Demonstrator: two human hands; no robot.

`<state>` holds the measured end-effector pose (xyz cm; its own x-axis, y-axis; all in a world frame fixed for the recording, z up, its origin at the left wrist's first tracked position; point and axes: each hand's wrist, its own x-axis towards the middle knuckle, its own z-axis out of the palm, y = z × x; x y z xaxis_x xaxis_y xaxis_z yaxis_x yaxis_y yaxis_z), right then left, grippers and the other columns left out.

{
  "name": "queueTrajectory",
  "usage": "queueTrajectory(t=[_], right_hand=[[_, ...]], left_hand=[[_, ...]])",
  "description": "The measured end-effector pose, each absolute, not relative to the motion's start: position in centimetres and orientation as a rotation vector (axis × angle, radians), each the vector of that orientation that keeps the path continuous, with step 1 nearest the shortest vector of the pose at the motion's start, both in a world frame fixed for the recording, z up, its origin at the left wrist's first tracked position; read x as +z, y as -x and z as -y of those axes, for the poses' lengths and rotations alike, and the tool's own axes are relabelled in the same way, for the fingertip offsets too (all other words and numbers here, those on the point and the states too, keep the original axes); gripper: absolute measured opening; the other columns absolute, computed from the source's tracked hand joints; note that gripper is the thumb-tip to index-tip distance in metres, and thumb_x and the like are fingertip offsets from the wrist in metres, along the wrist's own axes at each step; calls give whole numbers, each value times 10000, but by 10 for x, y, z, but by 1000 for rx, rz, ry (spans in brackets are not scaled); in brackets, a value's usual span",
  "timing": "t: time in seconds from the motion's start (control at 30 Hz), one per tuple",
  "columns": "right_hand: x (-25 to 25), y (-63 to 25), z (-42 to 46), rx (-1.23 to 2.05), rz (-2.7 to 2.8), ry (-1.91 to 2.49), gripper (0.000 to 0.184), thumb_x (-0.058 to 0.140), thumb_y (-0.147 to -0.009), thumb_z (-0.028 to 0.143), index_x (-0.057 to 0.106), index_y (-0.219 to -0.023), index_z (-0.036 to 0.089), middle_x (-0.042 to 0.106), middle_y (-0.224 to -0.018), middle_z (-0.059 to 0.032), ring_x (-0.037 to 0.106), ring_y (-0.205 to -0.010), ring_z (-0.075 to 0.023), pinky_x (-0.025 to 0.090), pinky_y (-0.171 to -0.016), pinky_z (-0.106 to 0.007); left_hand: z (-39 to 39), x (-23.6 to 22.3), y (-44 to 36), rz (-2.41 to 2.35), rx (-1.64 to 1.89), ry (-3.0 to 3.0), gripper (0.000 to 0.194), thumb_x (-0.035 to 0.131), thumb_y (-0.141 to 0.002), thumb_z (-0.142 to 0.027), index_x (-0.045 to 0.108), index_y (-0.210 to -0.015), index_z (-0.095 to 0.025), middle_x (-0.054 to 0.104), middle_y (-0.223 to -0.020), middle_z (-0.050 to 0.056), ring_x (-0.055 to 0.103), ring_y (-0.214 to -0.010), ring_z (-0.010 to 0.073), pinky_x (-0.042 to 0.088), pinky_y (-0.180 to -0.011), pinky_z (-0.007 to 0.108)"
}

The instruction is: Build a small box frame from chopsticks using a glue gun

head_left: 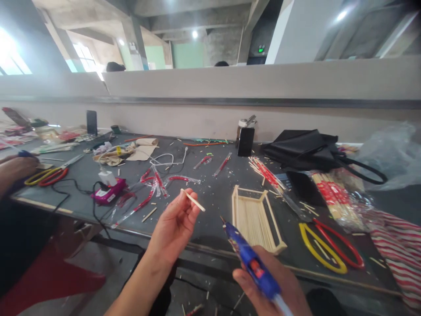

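Between the thumb and fingers of my left hand (176,224) is a short pale wooden stick (194,201), pinched near its upper end. My right hand (276,276) is wrapped round a blue hot glue gun (251,259), whose nozzle points up and left, a little apart from the stick. Just beyond the glue gun, a small tray-like frame made of wooden sticks (256,217) lies on the dark table, with low rails round a slatted floor. The glue gun covers part of its near left side.
Scissors with yellow and red handles (329,250) lie at the right, near chopstick packs (332,193) and a black bag (302,147). A purple power strip (108,192) and torn wrappers (154,184) lie left. A phone (246,141) stands behind. At far left is another person's hand (19,169).
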<state>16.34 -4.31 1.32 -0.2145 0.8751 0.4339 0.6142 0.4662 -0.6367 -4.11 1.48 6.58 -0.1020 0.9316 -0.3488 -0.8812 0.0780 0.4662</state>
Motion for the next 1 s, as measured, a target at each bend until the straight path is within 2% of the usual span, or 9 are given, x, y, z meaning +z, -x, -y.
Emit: queueTrajectory(t=[0.07, 0.17, 0.3, 0.47, 0.63, 0.73, 0.8, 0.9, 1.0], right_hand=[[8, -142, 38, 298, 2110, 1247, 218, 588, -845, 435, 512, -823, 232, 615, -680, -13, 616, -603, -177, 467, -505, -256], [3, -106, 27, 120, 2279, 1365, 209, 676, -792, 333, 509, -841, 217, 623, -783, -49, 626, -724, -227, 495, -600, -311], [7, -59, 3, 95, 2397, 1549, 286, 755, -719, 267, 548, -890, 166, 628, -888, -101, 617, -864, -282, 501, -713, -360], [14, -24, -33, 272, 2351, 1630, 427, 744, -724, 397, 576, -992, 109, 645, -950, -155, 619, -912, -297, 491, -762, -378], [23, -38, -19, 266, 2405, 1477, 343, 686, -783, 332, 586, -1069, 170, 637, -1046, -103, 579, -1021, -246, 464, -856, -370], [28, -73, 20, 191, 2330, 1254, 226, 610, -852, 242, 594, -1068, 175, 641, -989, -73, 589, -976, -206, 481, -814, -324], [34, -102, 46, 57, 2228, 1061, 104, 555, -886, 177, 617, -967, 195, 647, -892, -39, 606, -866, -168, 485, -745, -276], [50, -145, 66, -278, 2013, 975, 208, 582, -879, 133, 597, -1084, 162, 652, -831, -40, 602, -767, -134, 476, -703, -232], [65, -174, 58, -570, 1944, 1069, 284, 654, -844, 167, 600, -1121, 145, 637, -803, -46, 584, -722, -138, 465, -699, -240]], left_hand=[[-12, 71, 59, -707, 1642, -148, 280, 430, -929, -68, 693, -835, -75, 717, -721, 68, 691, -634, 93, 594, -592, 173], [-4, 78, 84, -739, 1808, -285, 260, 455, -910, -51, 703, -837, -78, 728, -734, 62, 692, -645, 94, 594, -601, 175], [8, 89, 103, -711, 1950, -470, 188, 535, -883, -100, 717, -836, -94, 733, -757, 48, 688, -681, 99, 590, -627, 173], [21, 95, 93, -742, 1819, -583, 107, 679, -794, -168, 726, -860, -98, 738, -790, 55, 680, -697, 110, 585, -670, 190], [33, 94, 67, -769, 1646, -639, 152, 716, -767, -220, 725, -882, -120, 729, -815, 64, 670, -734, 120, 564, -702, 209], [36, 84, 47, -790, 1617, -631, 147, 718, -768, -245, 726, -873, -143, 715, -846, 49, 650, -743, 112, 535, -740, 225], [35, 74, 31, -812, 1622, -615, 151, 730, -757, -271, 730, -861, -162, 695, -868, 23, 610, -720, 84, 501, -742, 207], [34, 60, 3, -874, 1602, -610, 155, 755, -729, -305, 742, -824, -183, 653, -815, -15, 519, -683, 56, 438, -720, 169], [33, 50, -23, -887, 1534, -679, 128, 746, -739, -317, 749, -784, -197, 604, -774, -30, 481, -725, 68, 403, -751, 169]])
